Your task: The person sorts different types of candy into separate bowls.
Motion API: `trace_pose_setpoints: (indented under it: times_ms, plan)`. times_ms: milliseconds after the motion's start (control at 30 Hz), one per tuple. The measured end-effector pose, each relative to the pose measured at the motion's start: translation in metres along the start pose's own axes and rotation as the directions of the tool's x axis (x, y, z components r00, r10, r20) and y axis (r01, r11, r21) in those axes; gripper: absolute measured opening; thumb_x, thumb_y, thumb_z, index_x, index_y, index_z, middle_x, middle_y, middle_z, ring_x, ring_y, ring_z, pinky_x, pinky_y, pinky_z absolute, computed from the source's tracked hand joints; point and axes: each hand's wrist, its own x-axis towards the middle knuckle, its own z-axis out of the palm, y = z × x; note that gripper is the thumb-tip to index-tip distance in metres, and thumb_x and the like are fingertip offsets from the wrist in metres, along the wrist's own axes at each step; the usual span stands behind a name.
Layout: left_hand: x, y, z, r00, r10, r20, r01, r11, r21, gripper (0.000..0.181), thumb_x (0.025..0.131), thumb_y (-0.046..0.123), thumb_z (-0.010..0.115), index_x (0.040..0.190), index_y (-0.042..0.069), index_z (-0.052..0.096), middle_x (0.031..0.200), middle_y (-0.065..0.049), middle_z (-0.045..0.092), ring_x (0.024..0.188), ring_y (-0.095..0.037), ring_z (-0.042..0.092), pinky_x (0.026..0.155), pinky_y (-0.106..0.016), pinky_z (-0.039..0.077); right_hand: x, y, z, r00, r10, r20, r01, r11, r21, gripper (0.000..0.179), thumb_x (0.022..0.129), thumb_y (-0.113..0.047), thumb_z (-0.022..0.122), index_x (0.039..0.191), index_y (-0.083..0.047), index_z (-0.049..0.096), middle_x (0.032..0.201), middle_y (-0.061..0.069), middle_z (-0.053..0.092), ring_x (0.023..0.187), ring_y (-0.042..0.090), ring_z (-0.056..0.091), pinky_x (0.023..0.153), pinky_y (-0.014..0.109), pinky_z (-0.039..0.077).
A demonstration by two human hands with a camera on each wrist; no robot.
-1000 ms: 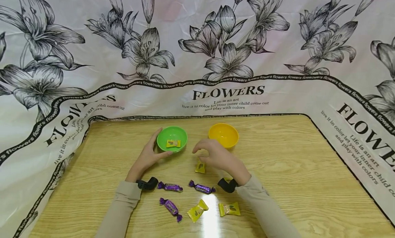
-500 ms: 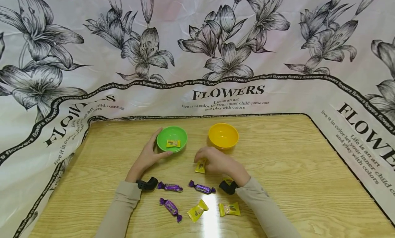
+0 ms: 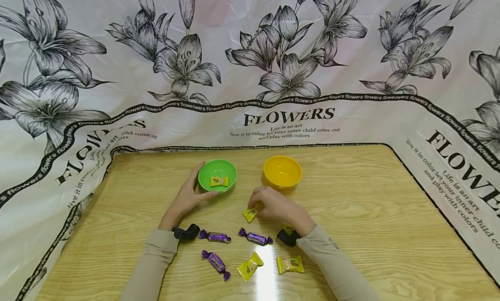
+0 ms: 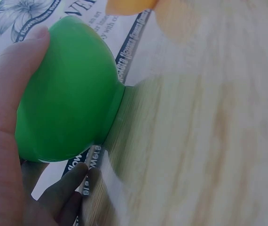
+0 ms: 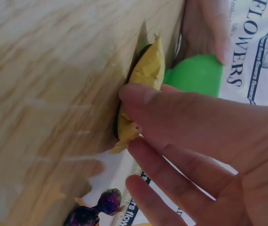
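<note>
My left hand [image 3: 186, 199] holds the green bowl [image 3: 212, 168] from its left side, thumb at the near rim and fingers round the far side. Inside that bowl lies a yellow-wrapped candy [image 3: 219, 181]. In the right wrist view, another yellow-wrapped candy [image 5: 148, 68] is pinched by the thumb and fingers of my right hand [image 5: 190, 122], close to the tabletop. The head view shows this right hand just in front of the orange-yellow bowl [image 3: 283, 171], with one end of the candy sticking out to the left. Its fingertips are partly hidden there.
Three purple-wrapped candies [image 3: 255, 237] lie on the wooden table [image 3: 390, 214] between the arms. Nearer are two yellow candies [image 3: 290, 264], and another yellow candy [image 3: 287, 228] is partly covered by the right wrist. A flower-print cloth [image 3: 289, 127] borders the table behind.
My right hand has come down onto the yellow candy behind the purple ones and pinched it, and the candy has turned slightly. The left hand and both bowls have stayed put.
</note>
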Motion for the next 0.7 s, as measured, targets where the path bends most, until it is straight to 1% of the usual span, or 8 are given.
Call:
trace_pose_setpoints:
  times_ms: [167, 400, 600, 700]
  plan:
    - [0.0005, -0.0012, 0.0003, 1.0, 0.0, 0.001, 0.0, 1.0, -0.003, 0.103, 0.083, 0.02, 0.082, 0.16, 0.01, 0.015, 0.163, -0.018, 0.014, 0.15, -0.035, 0.012, 0.121, -0.051, 0.012, 0.0003, 0.0005, 0.0015, 1.0, -0.004, 0.0, 0.004, 1.0, -0.013, 0.026, 0.075, 0.01, 0.077, 0.096, -0.005, 0.076, 0.094, 0.002, 0.067, 0.087, 0.017, 0.059, 0.079, 0.027, 0.052]
    - [0.0008, -0.0029, 0.0001, 1.0, 0.011, 0.002, -0.011, 1.0, -0.012, 0.101, 0.084, 0.019, 0.082, 0.16, 0.009, 0.015, 0.163, -0.018, 0.014, 0.15, -0.034, 0.011, 0.121, -0.051, 0.011, 0.0005, 0.0011, 0.0029, 1.0, 0.016, 0.002, -0.016, 0.999, -0.029, 0.024, 0.075, 0.005, 0.078, 0.095, -0.007, 0.075, 0.09, 0.001, 0.065, 0.081, 0.015, 0.055, 0.072, 0.025, 0.05]
    - [0.0009, -0.0029, -0.0002, 1.0, 0.015, 0.002, -0.015, 1.0, -0.004, 0.101, 0.084, 0.02, 0.082, 0.16, 0.01, 0.015, 0.163, -0.018, 0.015, 0.15, -0.034, 0.011, 0.121, -0.05, 0.012, 0.0, 0.0009, 0.0029, 0.999, 0.04, 0.001, -0.04, 0.999, -0.016, 0.024, 0.072, 0.0, 0.08, 0.093, -0.009, 0.074, 0.087, -0.001, 0.063, 0.079, 0.017, 0.054, 0.071, 0.026, 0.049]
    - [0.0009, -0.0027, -0.0003, 1.0, 0.012, 0.002, -0.012, 1.0, -0.006, 0.102, 0.084, 0.02, 0.082, 0.16, 0.01, 0.015, 0.163, -0.018, 0.015, 0.15, -0.033, 0.011, 0.121, -0.05, 0.012, 0.0004, 0.0006, 0.0028, 0.999, 0.04, -0.004, -0.04, 0.999, -0.006, 0.023, 0.073, -0.002, 0.079, 0.093, -0.009, 0.073, 0.087, -0.001, 0.063, 0.079, 0.017, 0.054, 0.071, 0.027, 0.048]
